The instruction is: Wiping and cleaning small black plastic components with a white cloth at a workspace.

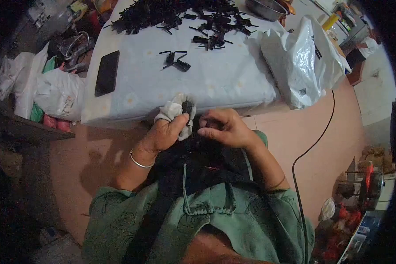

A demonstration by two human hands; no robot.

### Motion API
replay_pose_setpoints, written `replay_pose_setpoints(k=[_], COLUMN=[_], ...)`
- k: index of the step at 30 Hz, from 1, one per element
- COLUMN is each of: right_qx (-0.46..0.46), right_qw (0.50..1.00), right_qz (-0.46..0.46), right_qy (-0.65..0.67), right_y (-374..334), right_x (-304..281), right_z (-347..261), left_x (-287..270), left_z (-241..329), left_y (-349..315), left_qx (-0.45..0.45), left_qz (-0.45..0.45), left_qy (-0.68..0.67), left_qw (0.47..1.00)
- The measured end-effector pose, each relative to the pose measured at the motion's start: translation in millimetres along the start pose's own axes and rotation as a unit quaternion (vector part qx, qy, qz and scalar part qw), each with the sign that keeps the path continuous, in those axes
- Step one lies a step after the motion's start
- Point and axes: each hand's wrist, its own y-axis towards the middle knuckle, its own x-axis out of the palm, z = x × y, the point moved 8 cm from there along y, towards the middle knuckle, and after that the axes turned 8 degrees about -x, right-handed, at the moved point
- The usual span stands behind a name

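Note:
My left hand (162,134) is closed round a crumpled white cloth (172,109) at the table's near edge. Its thumb presses a small black plastic part (187,107) against the cloth. Just to the right, my right hand (231,127) has its fingers curled in toward the thumb, close to the black part; whatever lies between those fingertips is too dark to make out. Beyond both hands, a single black piece with thin prongs (177,64) lies on the pale table cover (141,57). A large heap of similar black pieces (152,15) covers the far side.
A dark phone (107,73) lies at the table's left. At the right edge stands a shiny white plastic bag (292,61), with a metal bowl (267,9) behind it. White bags (59,92) sit left of the table. A black cable (310,152) runs across the floor at right.

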Motion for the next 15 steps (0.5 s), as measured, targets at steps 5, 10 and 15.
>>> replay_pose_setpoints(k=[5, 10, 15], right_qx=[-0.016, -0.030, -0.046], right_qw=[0.987, 0.989, 0.991], right_qz=[0.157, 0.143, 0.096], right_qy=[0.010, -0.026, -0.079], right_y=[1, 10, 12], right_x=[-2, 2, 3], right_z=[6, -10, -19], left_x=[16, 3, 5], left_z=[22, 24, 25], left_y=[-12, -10, -8], left_qx=[0.045, 0.157, 0.133], left_qz=[-0.013, 0.067, 0.074], left_qy=[0.083, 0.238, 0.234], left_qw=[0.995, 0.956, 0.960])
